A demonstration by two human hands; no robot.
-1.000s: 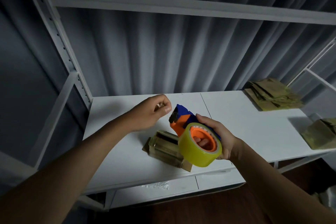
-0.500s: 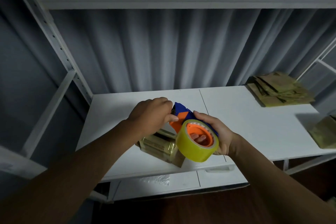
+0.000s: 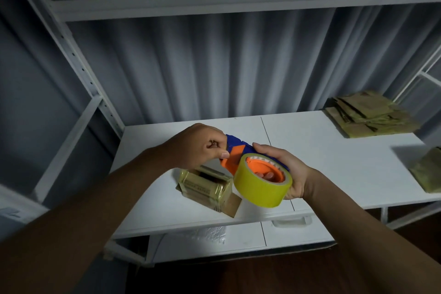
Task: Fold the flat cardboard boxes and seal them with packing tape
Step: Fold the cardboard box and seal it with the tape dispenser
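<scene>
My right hand (image 3: 285,174) grips an orange and blue tape dispenser (image 3: 236,153) that carries a roll of yellowish packing tape (image 3: 259,188), held above the white shelf (image 3: 334,169). My left hand (image 3: 202,145) is at the dispenser's front end, fingers curled and thumb pinching there; the tape's loose end is too small to make out. Below the hands, a small folded cardboard box (image 3: 206,187) wrapped in glossy tape lies on the shelf near its front edge.
A stack of flat cardboard boxes (image 3: 367,117) lies at the shelf's back right. Another cardboard piece (image 3: 427,169) sits at the right edge. White rack posts (image 3: 78,62) stand on the left, a grey curtain hangs behind, and a lower shelf sits below.
My left hand moved from open air down to the dispenser's front end and now pinches there. The dispenser stays in my right hand.
</scene>
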